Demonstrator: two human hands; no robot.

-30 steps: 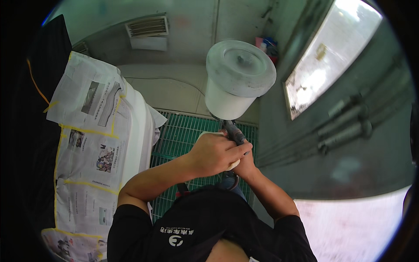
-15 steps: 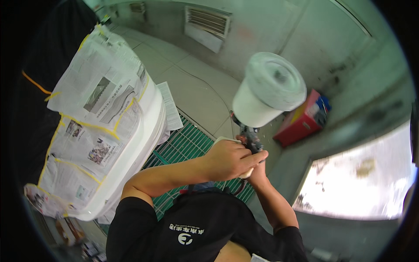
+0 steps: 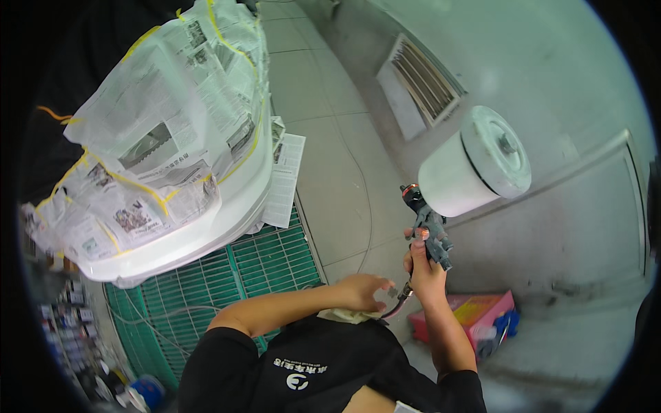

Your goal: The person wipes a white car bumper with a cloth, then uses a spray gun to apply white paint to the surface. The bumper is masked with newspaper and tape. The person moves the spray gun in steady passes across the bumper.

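Observation:
My right hand [image 3: 425,267] is wrapped round the handle of a dark spray gun [image 3: 430,230], raised right of my body. On top of the gun sits a tilted white paint cup [image 3: 454,177] with a whitish, smeared lid [image 3: 497,150]. From the handle's lower end a dark hose [image 3: 397,305] runs down toward my shirt. Left of that hose, in front of my chest, my left hand [image 3: 365,292] is curled, thumb and forefinger apart. A pale yellowish cloth [image 3: 350,315] shows below its palm, apparently held by the other fingers, which are partly hidden.
At left stands a white car bumper [image 3: 237,206], masked above with newspaper [image 3: 162,103] and yellow tape. Green floor grating [image 3: 268,258] lies beside it. A red box [image 3: 458,313] stands by the right wall, below a wall vent [image 3: 427,81]. Cans and bottles [image 3: 72,323] crowd the lower left.
My left hand has come away from the gun and drawn back toward my chest with the cloth. The gun, in my right hand, is farther right and its cup tilts more. The view has turned.

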